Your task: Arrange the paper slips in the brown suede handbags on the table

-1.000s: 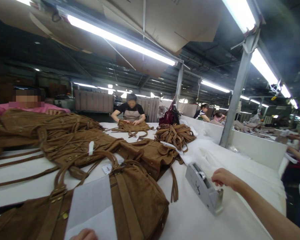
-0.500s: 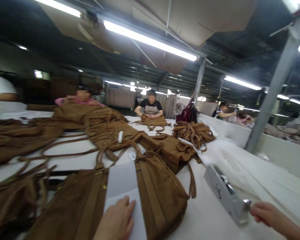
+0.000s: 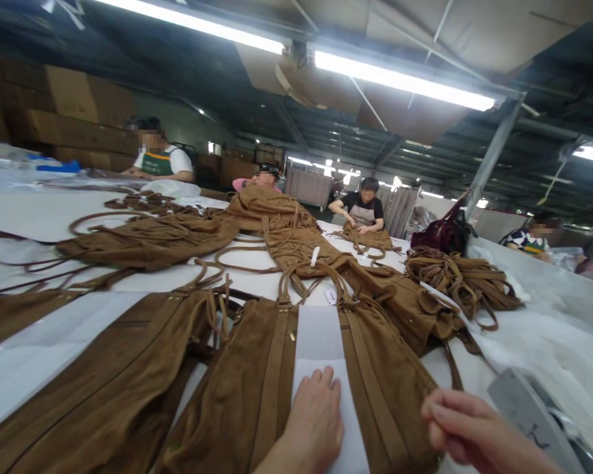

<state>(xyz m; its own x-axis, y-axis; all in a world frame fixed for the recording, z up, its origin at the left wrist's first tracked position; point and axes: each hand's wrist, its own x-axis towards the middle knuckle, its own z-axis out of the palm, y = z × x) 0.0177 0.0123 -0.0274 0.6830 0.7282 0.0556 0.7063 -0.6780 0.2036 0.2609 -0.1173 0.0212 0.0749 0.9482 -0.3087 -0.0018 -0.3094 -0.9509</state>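
Left hand (image 3: 313,421): flat, fingers spread, pressing white paper sheet (image 3: 321,342) on brown suede bag (image 3: 375,388), bottom centre.
Right hand (image 3: 467,431): loosely curled, holding nothing, beside grey metal tape dispenser (image 3: 528,411), lower right.

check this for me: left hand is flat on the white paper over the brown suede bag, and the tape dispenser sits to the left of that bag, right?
Not quite. In the head view the left hand does lie flat on the white paper over the brown suede bag, but the tape dispenser sits to the right of that bag, just beyond the right hand.
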